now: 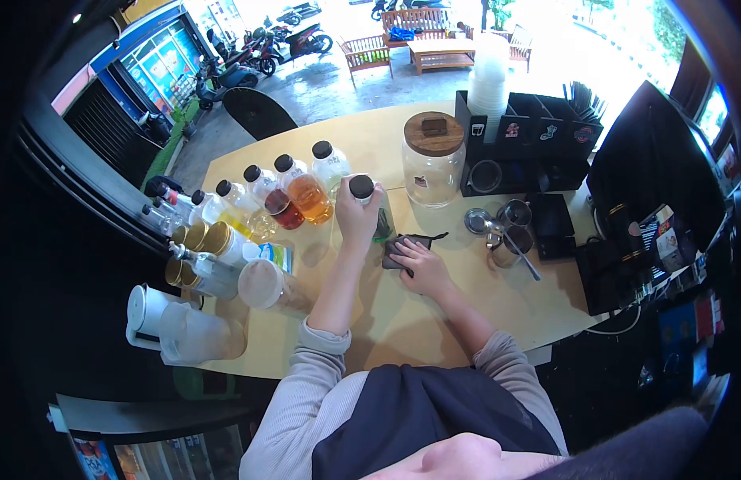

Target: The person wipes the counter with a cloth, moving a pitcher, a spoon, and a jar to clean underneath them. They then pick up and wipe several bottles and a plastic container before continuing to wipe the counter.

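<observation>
My left hand [360,219] is wrapped round a clear bottle [385,220] with a black cap, and something green shows low inside it. The bottle stands at the end of a row of capped bottles; its near side is hidden by my fingers. On the tabletop, my right hand [422,266] lies on a folded dark grey cloth [394,254], fingers stretched out and apart. Left of my left hand are a bottle of orange liquid [311,200] and a bottle of dark red liquid [285,211].
Behind the cloth stands a wood-lidded glass jar [433,172]. Metal cups [508,248] with a spoon are at right, near a black organizer [530,144]. At left are gold-lidded jars [218,238], a lidded container [268,286] and plastic pitchers [196,330].
</observation>
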The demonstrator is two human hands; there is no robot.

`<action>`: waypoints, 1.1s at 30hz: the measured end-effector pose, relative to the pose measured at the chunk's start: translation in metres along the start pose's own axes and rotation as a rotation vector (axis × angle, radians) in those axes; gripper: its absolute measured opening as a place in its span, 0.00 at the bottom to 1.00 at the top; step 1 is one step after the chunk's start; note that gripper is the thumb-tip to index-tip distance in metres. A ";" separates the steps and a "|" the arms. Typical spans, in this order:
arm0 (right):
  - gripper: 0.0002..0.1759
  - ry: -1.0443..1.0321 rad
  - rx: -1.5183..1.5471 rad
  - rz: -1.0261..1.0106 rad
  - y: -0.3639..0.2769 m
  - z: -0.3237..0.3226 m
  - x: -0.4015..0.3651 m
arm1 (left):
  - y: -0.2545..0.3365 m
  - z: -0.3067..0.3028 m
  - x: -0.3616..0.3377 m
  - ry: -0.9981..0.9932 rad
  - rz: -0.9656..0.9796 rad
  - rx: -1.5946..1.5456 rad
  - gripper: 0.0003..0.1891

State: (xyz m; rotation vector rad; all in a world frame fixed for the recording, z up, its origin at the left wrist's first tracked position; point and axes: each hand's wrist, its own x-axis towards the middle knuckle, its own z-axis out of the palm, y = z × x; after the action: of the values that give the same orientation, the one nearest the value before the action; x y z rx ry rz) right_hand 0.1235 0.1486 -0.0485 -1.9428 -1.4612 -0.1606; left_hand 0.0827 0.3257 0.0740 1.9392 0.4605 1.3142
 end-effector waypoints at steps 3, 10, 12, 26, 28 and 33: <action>0.19 0.089 -0.006 0.015 0.000 0.002 -0.003 | 0.005 -0.010 -0.007 -0.005 0.007 0.020 0.15; 0.15 0.105 -0.012 0.062 0.000 0.003 -0.005 | 0.017 -0.033 -0.024 -0.019 -0.034 0.074 0.17; 0.16 0.099 -0.006 0.076 0.000 0.003 -0.005 | 0.019 -0.037 -0.027 -0.022 -0.048 0.085 0.17; 0.15 0.101 0.023 0.109 -0.003 0.006 -0.004 | 0.036 -0.070 -0.054 -0.096 -0.102 0.018 0.16; 0.15 0.116 0.015 0.113 -0.006 0.004 -0.005 | 0.040 -0.077 -0.059 -0.122 -0.120 -0.002 0.16; 0.16 0.104 0.032 0.167 -0.012 0.004 -0.005 | 0.051 -0.091 -0.069 -0.157 -0.130 0.005 0.16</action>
State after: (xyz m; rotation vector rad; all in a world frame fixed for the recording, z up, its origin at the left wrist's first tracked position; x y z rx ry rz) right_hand 0.1102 0.1485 -0.0485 -1.9900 -1.2222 -0.1592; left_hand -0.0332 0.2811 0.0861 1.9638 0.5029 1.0713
